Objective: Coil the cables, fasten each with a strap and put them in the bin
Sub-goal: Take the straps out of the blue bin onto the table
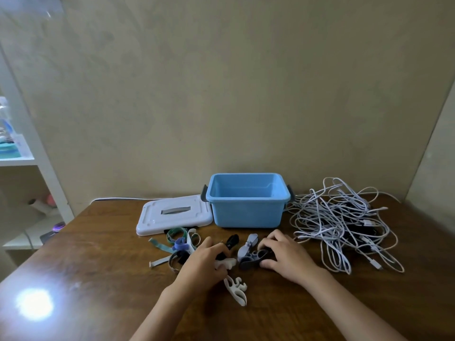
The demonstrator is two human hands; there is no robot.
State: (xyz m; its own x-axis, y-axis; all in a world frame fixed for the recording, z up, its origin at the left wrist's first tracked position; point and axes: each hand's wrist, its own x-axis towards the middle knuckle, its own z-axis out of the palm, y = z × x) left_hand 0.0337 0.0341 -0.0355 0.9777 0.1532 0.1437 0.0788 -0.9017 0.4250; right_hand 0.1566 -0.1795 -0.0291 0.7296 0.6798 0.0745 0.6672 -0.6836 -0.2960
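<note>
A brown wooden surface (98,254) fills the lower half of the view and stands against a plain beige wall (221,82). A white shelf unit (29,153) stands at the left edge, with blurred items on its shelves.

On the right side of the surface lies a large loose tangle of cables (342,222), mostly white with some dark ones mixed in; none of them is coiled. Just left of this heap, near the wall, stands the blue bin (246,212), open at the top with dark latches at both ends; nothing can be seen inside it. Its white lid (172,215) lies flat on the surface, touching the bin's left side.

In front of the lid and bin lies a scatter of straps. A green strap (176,233), a white strap (192,238) and a purple strap (181,245) lie bunched together near the lid's front edge. A white clip-shaped strap (236,290) lies alone nearest the person.

The left hand (204,263) rests among the straps with its fingers curled round a dark strap (231,241) that sticks out beyond the fingertips; a white piece shows under the same hand, and whether the grip holds that too cannot be told. The right hand (288,255) lies just left of the cable heap, its fingers and thumb curled onto a grey strap (250,253), so its grip is closed on that piece.
</note>
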